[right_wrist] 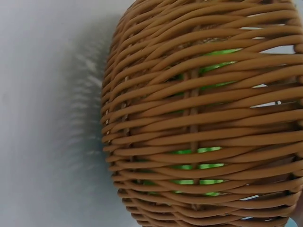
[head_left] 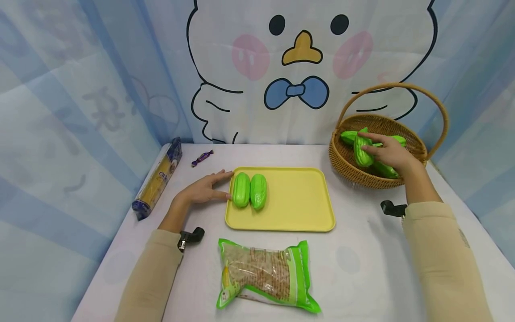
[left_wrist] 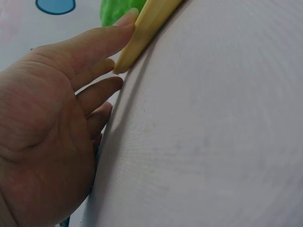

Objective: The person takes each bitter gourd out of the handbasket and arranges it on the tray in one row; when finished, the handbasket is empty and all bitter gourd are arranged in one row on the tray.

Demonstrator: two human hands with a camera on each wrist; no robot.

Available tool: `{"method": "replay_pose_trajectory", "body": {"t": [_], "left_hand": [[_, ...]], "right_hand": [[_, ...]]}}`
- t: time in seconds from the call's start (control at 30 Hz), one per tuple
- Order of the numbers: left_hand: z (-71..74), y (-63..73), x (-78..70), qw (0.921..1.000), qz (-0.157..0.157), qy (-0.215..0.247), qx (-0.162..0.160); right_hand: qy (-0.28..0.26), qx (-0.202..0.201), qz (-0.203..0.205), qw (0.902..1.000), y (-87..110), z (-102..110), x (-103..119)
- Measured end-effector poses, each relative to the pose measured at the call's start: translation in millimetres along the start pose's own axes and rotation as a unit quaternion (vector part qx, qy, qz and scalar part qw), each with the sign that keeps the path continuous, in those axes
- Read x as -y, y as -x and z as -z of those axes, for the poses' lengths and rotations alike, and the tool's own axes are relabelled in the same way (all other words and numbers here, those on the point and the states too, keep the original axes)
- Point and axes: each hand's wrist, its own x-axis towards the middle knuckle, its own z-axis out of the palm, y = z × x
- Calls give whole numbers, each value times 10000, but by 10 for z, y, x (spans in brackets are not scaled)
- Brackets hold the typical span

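Note:
My left hand [head_left: 204, 188] rests against the left edge of a yellow tray [head_left: 297, 199], its thumb touching the rim and its fingers fairly straight. Two green bitter melons, one at the left [head_left: 241, 190] and another beside it [head_left: 258, 192], lie side by side on the tray's left part. Inside the wicker basket [head_left: 350, 167], my right hand [head_left: 390, 154] grips a ridged bitter melon [head_left: 363, 154] between thumb and fingers. More green melons [head_left: 385, 170] lie under and around that hand. From the right wrist, the basket's woven wall [right_wrist: 203, 113] hides the hand's fingers.
A green-and-clear bag of brown dry food [head_left: 265, 275] lies in front of the tray. At the left is a long blue-and-yellow packet [head_left: 158, 179], with a purple wrapped candy [head_left: 202, 158] near it. The basket's tall handle [head_left: 402, 85] arches above it. Printed curtains [head_left: 297, 125] stand around the table.

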Motion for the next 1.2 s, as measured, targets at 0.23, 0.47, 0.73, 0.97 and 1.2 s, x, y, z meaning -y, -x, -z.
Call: {"method": "replay_pose_trajectory", "body": {"t": [0.23,0.47,0.73,0.97,1.2], "left_hand": [[7,7,-8,10000,-8,-22,21],[-4,-1,13,10000,32,6,24],[8,9,-2,10000,-63,-57,21],[12,18,-17,10000,-20,-34,19],[15,23,-33,10000,-9,-25,26]], "right_hand": [[-28,-613,375,9974,101,41,133],[-14,-926,807,9924,181,13,295],[-42,-1467,1287,9808,337,-159,544],[-296,-1560,1879,9693,413,-366,743],[-565,-1440,2305,9607,435,-567,859]]}}
